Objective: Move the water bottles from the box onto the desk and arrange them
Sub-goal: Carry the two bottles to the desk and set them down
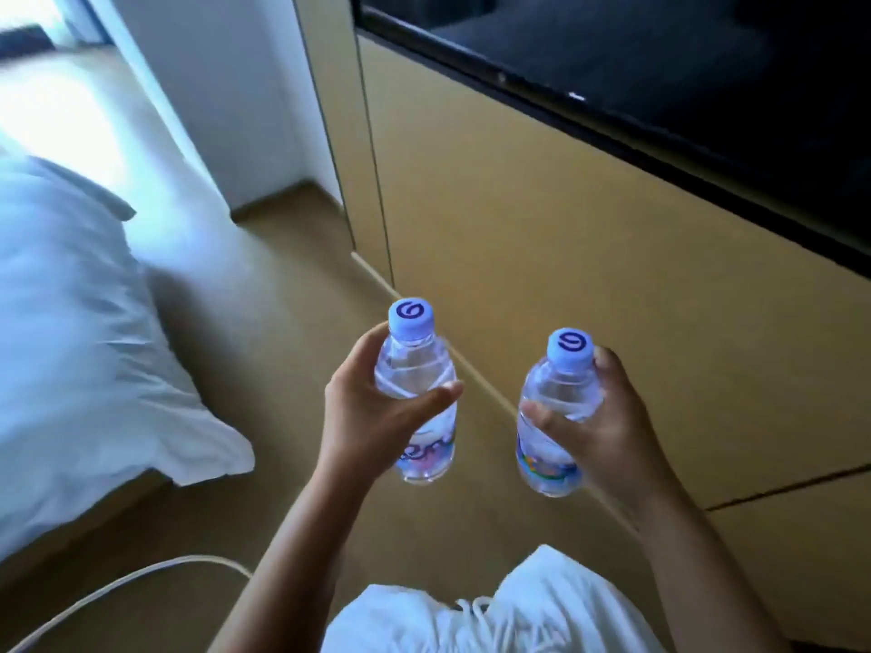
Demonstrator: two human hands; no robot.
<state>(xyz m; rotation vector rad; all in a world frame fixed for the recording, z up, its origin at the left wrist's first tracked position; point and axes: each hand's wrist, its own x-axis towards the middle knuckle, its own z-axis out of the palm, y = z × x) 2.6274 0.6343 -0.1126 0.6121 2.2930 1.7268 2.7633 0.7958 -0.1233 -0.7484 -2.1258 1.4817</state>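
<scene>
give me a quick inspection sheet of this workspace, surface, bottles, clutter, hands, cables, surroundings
surface: no desk top or box in view; tan floor below the hands
job's things: left water bottle and right water bottle, both capped, upright, held in the air, apart from each other
clutter: nothing seen
hands: left hand grips the left water bottle, right hand grips the right water bottle, fingers curled round each
cables: white cable curving across the floor at lower left
surroundings: bed with white bedding on the left, tan wall panel ahead, dark screen above it
</scene>
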